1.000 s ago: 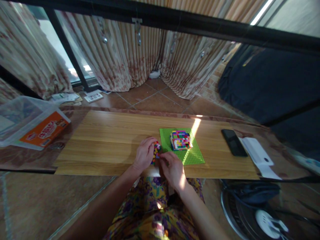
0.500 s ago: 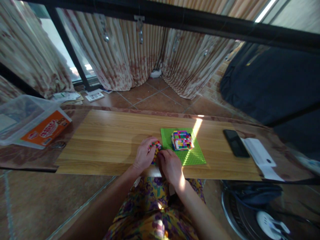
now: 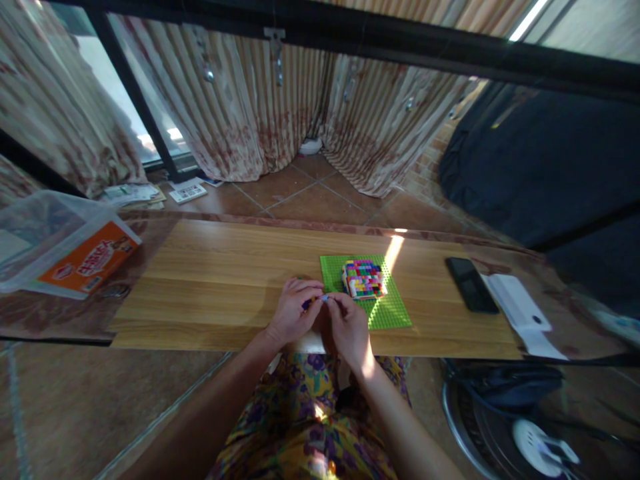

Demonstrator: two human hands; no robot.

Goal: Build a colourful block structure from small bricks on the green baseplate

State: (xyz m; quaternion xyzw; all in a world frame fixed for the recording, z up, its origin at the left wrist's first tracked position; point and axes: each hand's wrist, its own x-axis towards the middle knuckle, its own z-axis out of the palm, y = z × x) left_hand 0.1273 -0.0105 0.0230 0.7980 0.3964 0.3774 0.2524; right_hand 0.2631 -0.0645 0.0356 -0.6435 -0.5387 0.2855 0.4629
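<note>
My left hand point(image 3: 296, 310) is closed around a built piece of toy bricks point(image 3: 307, 304); only dark purple and yellow bits show, the rest hidden under my fingers. A small pale blue brick point(image 3: 325, 299) sits between the fingertips of both hands. My right hand point(image 3: 349, 327) pinches it from the right, thumb and forefinger together. Just beyond my right hand, a multicoloured block of bricks point(image 3: 363, 279) rests on a green studded baseplate point(image 3: 387, 316).
The wood-grain board point(image 3: 215, 280) lies under everything. To the right are a black phone point(image 3: 471, 285) and a white object point(image 3: 517, 303). A clear plastic tub point(image 3: 65, 213) with an orange label stands at the left. Sunlight streaks the baseplate.
The brick piece in my left hand has turned, so its colourful studded face is now mostly hidden. My right fingertips have risen slightly, and the pale blue brick has come into view.
</note>
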